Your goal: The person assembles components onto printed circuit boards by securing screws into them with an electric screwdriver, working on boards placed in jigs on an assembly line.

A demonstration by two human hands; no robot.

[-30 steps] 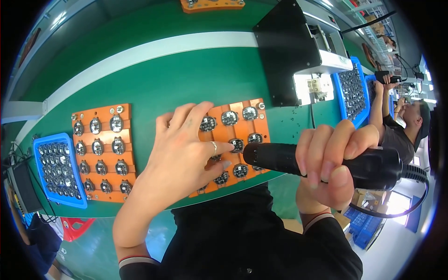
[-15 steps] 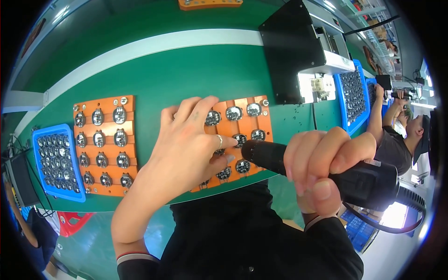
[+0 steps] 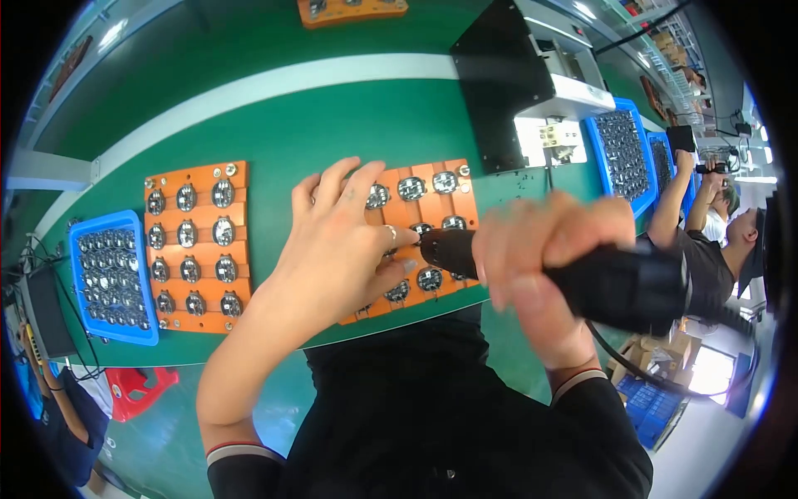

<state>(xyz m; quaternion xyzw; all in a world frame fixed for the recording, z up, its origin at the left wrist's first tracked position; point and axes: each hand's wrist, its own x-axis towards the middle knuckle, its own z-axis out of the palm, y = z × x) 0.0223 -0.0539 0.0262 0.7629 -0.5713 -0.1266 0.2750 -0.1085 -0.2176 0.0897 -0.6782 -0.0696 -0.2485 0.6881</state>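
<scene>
My left hand point(image 3: 341, 237) lies over the left side of an orange fixture plate point(image 3: 413, 213), its fingers spread. The index fingertip touches a small round circuit board in the middle of the plate; my palm hides several others. More round boards point(image 3: 411, 189) sit in rows in the plate's recesses. My right hand point(image 3: 532, 262), blurred by motion, is wrapped round a black corded electric screwdriver point(image 3: 619, 287). The tool lies nearly level in the picture, with its nose point(image 3: 449, 251) beside my left index fingertip. Its very tip is hidden there.
Left of my arm lies a second orange plate point(image 3: 205, 210) filled with round boards, beside a blue tray point(image 3: 150, 287) of similar parts. A black-shielded machine point(image 3: 499, 91) stands at the far right, with another blue tray point(image 3: 642, 203) beyond. A co-worker point(image 3: 706, 258) sits at the right.
The view has shifted slightly. My right hand and the screwdriver have moved a little up and left and are now blurred. My left hand keeps its place on the plate.
</scene>
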